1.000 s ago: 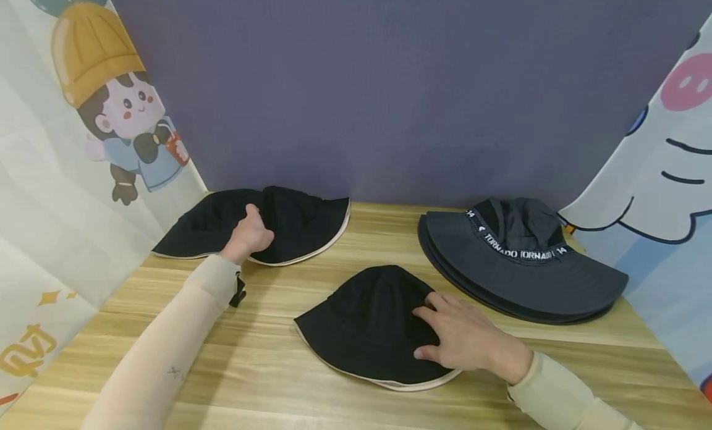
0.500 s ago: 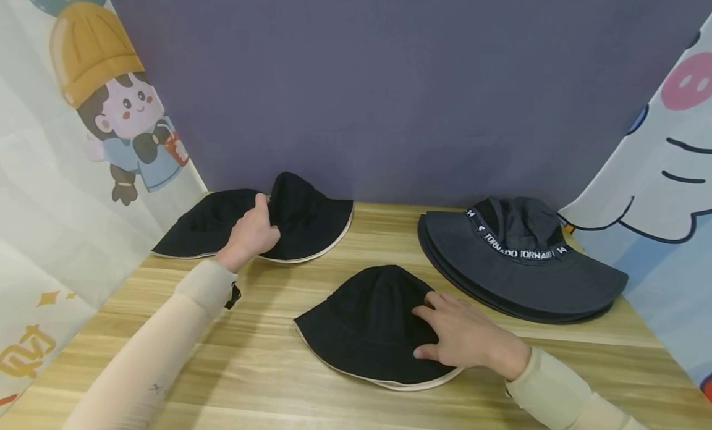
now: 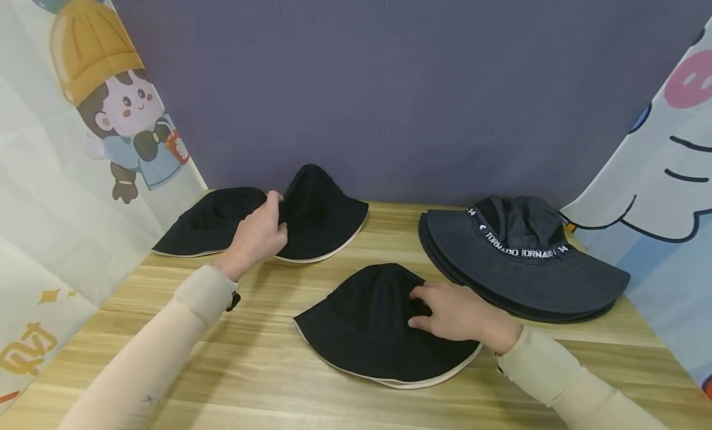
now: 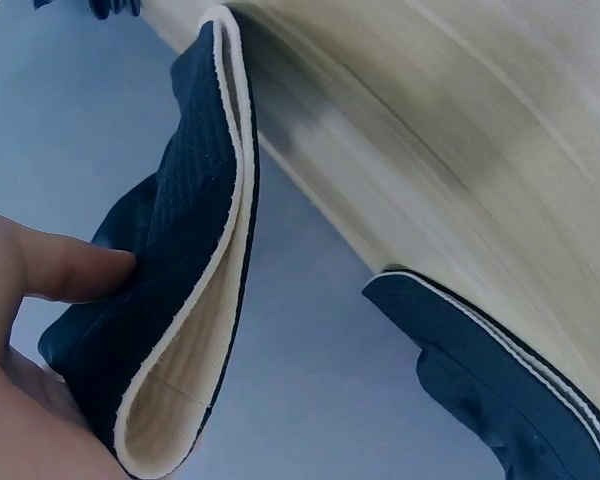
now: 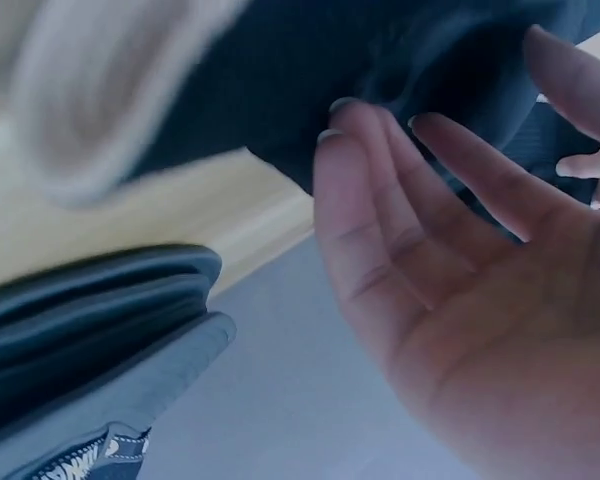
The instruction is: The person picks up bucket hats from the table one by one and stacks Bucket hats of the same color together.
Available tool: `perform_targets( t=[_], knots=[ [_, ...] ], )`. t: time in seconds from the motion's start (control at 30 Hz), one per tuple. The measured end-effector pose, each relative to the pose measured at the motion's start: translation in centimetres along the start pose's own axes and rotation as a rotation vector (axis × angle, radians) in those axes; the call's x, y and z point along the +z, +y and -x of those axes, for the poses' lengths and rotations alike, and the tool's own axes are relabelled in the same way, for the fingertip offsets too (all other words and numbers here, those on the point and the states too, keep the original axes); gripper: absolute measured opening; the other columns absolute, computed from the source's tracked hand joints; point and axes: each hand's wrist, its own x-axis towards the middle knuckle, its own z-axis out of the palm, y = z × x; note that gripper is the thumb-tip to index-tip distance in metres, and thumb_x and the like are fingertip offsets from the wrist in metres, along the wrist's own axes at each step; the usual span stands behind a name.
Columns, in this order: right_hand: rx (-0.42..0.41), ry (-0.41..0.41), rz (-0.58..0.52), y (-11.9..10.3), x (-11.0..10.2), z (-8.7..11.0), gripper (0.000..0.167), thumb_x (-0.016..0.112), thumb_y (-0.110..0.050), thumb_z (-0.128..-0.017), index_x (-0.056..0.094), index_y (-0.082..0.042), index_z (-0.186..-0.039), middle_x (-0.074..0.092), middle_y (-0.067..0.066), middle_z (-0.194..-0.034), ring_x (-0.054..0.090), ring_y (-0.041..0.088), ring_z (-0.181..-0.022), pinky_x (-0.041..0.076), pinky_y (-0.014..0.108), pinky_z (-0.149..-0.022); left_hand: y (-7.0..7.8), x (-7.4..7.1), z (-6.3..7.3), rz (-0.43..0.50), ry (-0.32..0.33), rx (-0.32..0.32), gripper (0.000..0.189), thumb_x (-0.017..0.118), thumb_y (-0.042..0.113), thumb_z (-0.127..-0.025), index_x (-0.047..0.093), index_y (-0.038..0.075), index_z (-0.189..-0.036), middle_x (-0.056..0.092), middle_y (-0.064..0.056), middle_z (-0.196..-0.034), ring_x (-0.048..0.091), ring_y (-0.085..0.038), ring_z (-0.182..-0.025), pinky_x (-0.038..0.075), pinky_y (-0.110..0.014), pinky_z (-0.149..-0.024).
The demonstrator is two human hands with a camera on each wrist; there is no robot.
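My left hand (image 3: 257, 235) pinches the left end of a black bucket hat (image 3: 319, 217) at the back of the table. In the left wrist view, its thumb lies on the dark cloth of the folded hat (image 4: 170, 245), whose cream lining shows along the brim. Another black bucket hat (image 3: 208, 223) rests to the left, partly behind that hand. Nearer the front lies a third black bucket hat (image 3: 367, 331) with a cream edge. My right hand (image 3: 458, 312) is at its right side; in the right wrist view, the loosely bent fingers (image 5: 365, 220) touch the dark cloth.
Dark grey wide-brimmed hats (image 3: 534, 282) with white lettering lie stacked at the back right. A plain grey-purple panel (image 3: 389, 96) stands behind the wooden table (image 3: 250, 368). Printed cartoon sheets (image 3: 67, 189) hang along both sides.
My left hand has drawn the back hat up and to the right, so its crown stands taller and it sits apart from the leftmost hat. My right hand has shifted slightly up and left.
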Motion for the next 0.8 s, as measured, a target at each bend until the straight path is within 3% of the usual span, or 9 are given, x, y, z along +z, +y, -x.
perform_targets(
  t=[0.27, 0.43, 0.57, 0.8],
  knots=[
    [0.019, 0.035, 0.032, 0.6, -1.4, -3.1, 0.034, 0.074, -0.032, -0.093, 0.072, -0.007, -0.116, 0.072, 0.007, -0.111, 0.068, 0.024, -0.094, 0.055, 0.047, -0.076, 0.3, 0.3, 0.3, 0.000, 0.043, 0.079, 0.046, 0.057, 0.010, -0.096, 0.040, 0.001, -0.138, 0.063, -0.017, -0.092, 0.054, -0.029, -0.061, 0.041, -0.041, -0.052],
    [0.037, 0.066, 0.017, 0.7, -2.4, -4.9, 0.032, 0.071, -0.029, -0.095, 0.071, -0.005, -0.116, 0.070, 0.005, -0.097, 0.064, 0.019, -0.080, 0.054, 0.045, -0.070, 0.5, 0.5, 0.5, 0.003, 0.066, 0.140, 0.044, 0.058, 0.010, -0.096, 0.042, 0.002, -0.136, 0.064, -0.022, -0.120, 0.060, -0.032, -0.073, 0.046, -0.045, -0.060],
    [0.072, 0.093, 0.006, 0.9, -3.0, -6.3, 0.037, 0.068, -0.028, -0.096, 0.069, -0.001, -0.122, 0.070, 0.012, -0.109, 0.067, 0.027, -0.091, 0.055, 0.050, -0.078, 0.7, 0.7, 0.7, -0.008, 0.083, 0.177, 0.042, 0.059, 0.010, -0.096, 0.044, 0.002, -0.134, 0.064, -0.021, -0.122, 0.059, -0.032, -0.071, 0.046, -0.045, -0.060],
    [0.140, 0.106, -0.080, 1.3, -3.5, -8.8, 0.051, 0.064, -0.030, -0.099, 0.058, 0.002, -0.139, 0.061, 0.021, -0.136, 0.060, 0.040, -0.121, 0.047, 0.057, -0.098, 1.0, 1.1, 0.7, -0.020, 0.142, 0.264, 0.038, 0.062, 0.009, -0.095, 0.049, 0.001, -0.130, 0.068, -0.018, -0.107, 0.063, -0.029, -0.071, 0.051, -0.045, -0.060]
  ],
)
